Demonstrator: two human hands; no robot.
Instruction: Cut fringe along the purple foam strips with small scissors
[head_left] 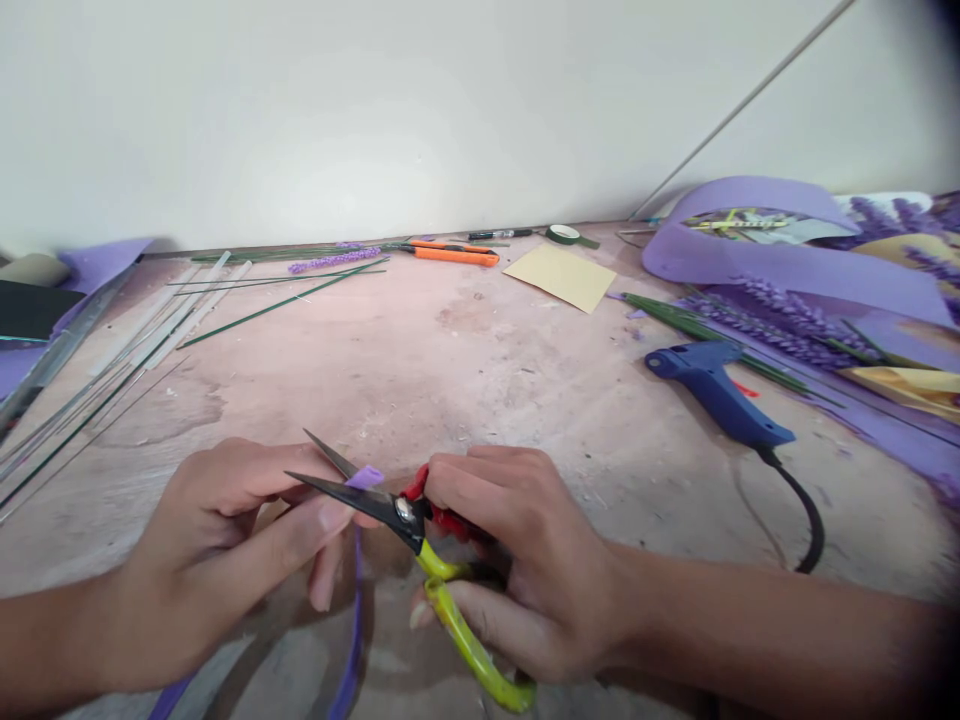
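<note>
My right hand [525,560] is wrapped round the handles of a pair of scissors [405,512], which have black blades and red and yellow-green grips. The blades are spread and point left. Between them, close to the pivot, sits the end of a purple strip [366,478]. My left hand [247,540] pinches that strip between thumb and fingers, right beside the lower blade. From the pinch the strip hangs down toward the bottom edge of the view, partly hidden behind my left hand.
A blue glue gun [712,390] with a black cable lies at right, near purple foam sheets [780,260] and lavender stems. Farther back are an orange cutter [454,254], a yellow card [561,276] and green tape [566,235]. Glue sticks [187,310] and wires lie left.
</note>
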